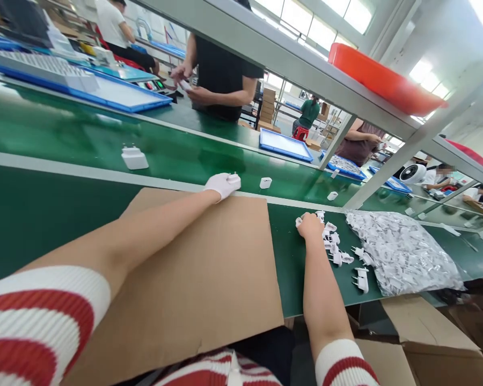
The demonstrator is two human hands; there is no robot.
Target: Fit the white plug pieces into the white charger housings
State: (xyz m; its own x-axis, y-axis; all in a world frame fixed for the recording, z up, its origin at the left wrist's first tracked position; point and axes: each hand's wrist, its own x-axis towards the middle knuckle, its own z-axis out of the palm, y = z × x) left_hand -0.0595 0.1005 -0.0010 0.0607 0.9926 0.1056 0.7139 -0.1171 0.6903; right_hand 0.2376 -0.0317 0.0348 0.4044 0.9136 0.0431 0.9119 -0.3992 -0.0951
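My left hand [221, 184], in a white glove, reaches to the far edge of the brown cardboard sheet [209, 279] and is closed around a small white plug part [234, 179] at the conveyor's rim. My bare right hand [310, 225] rests in a loose fist on the green table, touching a scatter of several white plug parts [338, 252]. What its fingers hold is hidden. Both sleeves are red and white striped.
A clear bag of white plug parts [402, 252] lies right of my right hand. On the green conveyor [84, 139] sit a white charger body [134, 158] and small white caps [265, 183]. Blue trays [285, 145], co-workers across the belt, an orange bin [382, 80] overhead, cardboard boxes [422, 343] below.
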